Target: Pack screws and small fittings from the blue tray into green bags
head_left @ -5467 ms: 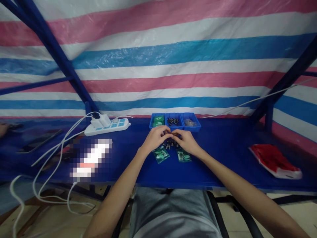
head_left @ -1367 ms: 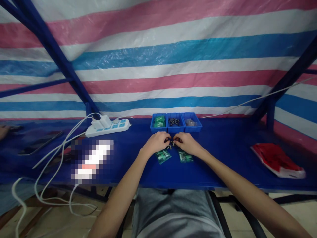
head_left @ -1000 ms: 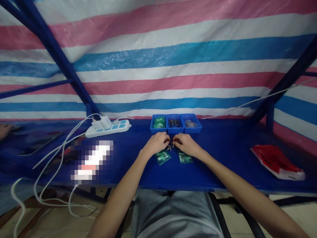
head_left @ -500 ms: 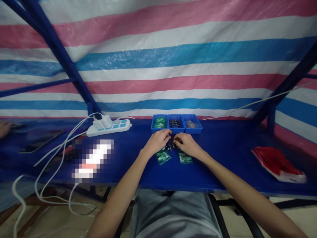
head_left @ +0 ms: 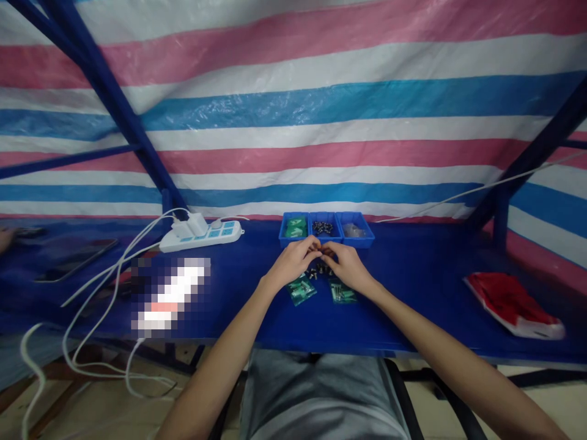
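My left hand and my right hand meet at the fingertips just in front of the blue bins. Fingers on both are curled and closed; whatever lies between them is too small and hidden to make out. Below the fingertips, several small dark and brass-coloured metal parts lie on the table. A green packet with small parts inside rests under my left wrist. Another green packet lies by my right wrist. The left bin contains green packets, the middle bin dark small parts, the right bin clear plastic pieces.
A white power strip with plugs and white cables stands left on the blue table. Nearby are a pixelated bright object and a dark phone-like slab. A red-and-white package lies right. Another person's hand shows far left.
My hands have come together; earlier a small gap separated the fingertips, and now they touch. The bins and packets stay in place.
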Motion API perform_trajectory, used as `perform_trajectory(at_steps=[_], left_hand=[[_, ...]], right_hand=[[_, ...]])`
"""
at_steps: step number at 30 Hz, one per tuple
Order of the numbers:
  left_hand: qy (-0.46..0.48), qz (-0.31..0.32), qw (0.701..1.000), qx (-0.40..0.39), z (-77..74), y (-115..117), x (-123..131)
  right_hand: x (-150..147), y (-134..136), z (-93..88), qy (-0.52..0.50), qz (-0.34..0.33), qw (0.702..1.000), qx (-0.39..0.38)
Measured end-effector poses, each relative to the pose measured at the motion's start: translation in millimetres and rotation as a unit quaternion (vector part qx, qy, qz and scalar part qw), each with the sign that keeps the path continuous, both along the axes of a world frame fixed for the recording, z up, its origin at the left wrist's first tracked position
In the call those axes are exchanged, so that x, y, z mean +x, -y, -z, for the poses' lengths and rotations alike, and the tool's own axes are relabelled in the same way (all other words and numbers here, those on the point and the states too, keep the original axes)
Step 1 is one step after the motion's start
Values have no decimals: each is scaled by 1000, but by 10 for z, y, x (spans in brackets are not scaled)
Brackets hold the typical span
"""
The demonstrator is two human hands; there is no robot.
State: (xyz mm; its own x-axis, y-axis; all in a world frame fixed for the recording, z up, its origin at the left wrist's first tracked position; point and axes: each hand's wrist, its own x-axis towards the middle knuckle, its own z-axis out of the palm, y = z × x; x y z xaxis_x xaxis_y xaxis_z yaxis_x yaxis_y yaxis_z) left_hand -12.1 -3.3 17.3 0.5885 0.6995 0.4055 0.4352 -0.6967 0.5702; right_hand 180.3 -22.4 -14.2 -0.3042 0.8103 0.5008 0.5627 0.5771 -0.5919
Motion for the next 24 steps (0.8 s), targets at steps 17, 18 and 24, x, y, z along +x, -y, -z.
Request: perform_trajectory(at_steps=[17, 18, 24], left_hand=[[-54, -16, 994, 93, 3, -3, -35], [-56, -15, 994, 92, 7, -8, -36], [-69, -22, 993, 98, 23, -27, -45]], right_hand=[[-4, 33, -64, 2, 36, 999, -7], [-6, 38, -70, 2, 37, 999, -7], [-10, 55, -96, -21, 32, 999, -11]])
